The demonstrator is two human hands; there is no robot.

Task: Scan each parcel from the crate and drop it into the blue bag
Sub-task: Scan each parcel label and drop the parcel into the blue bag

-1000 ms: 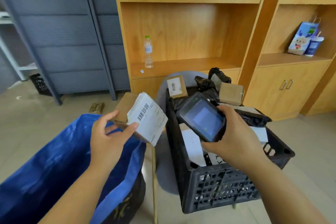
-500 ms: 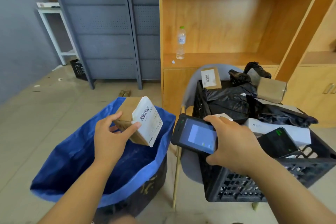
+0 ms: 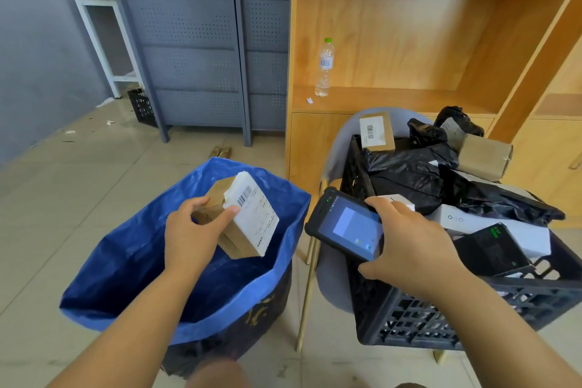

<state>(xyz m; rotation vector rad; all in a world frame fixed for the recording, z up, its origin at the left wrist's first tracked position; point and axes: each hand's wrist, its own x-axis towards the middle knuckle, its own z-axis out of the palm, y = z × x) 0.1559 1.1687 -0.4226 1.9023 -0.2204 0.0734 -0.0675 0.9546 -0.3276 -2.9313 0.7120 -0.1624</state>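
Observation:
My left hand (image 3: 192,236) grips a small cardboard parcel (image 3: 242,220) with a white barcode label, held over the open mouth of the blue bag (image 3: 132,268) on the floor. My right hand (image 3: 409,249) holds a black handheld scanner (image 3: 343,224), its screen lit and facing up, between the bag and the crate. The black plastic crate (image 3: 441,321) stands on a grey chair at the right. It holds several parcels: cardboard boxes (image 3: 376,132), black plastic mailers (image 3: 409,173), a white box (image 3: 491,227) and a black box (image 3: 491,249).
A wooden shelf unit (image 3: 409,41) stands behind the crate, with a water bottle (image 3: 325,68) on its ledge. Grey perforated metal panels (image 3: 195,41) lean at the back left, beside a white table (image 3: 97,28) and a small black basket (image 3: 141,105). The floor is tiled.
My left hand has carried the parcel leftward and down over the bag's opening. The scanner in my right hand has moved left, off the crate. My view has turned left.

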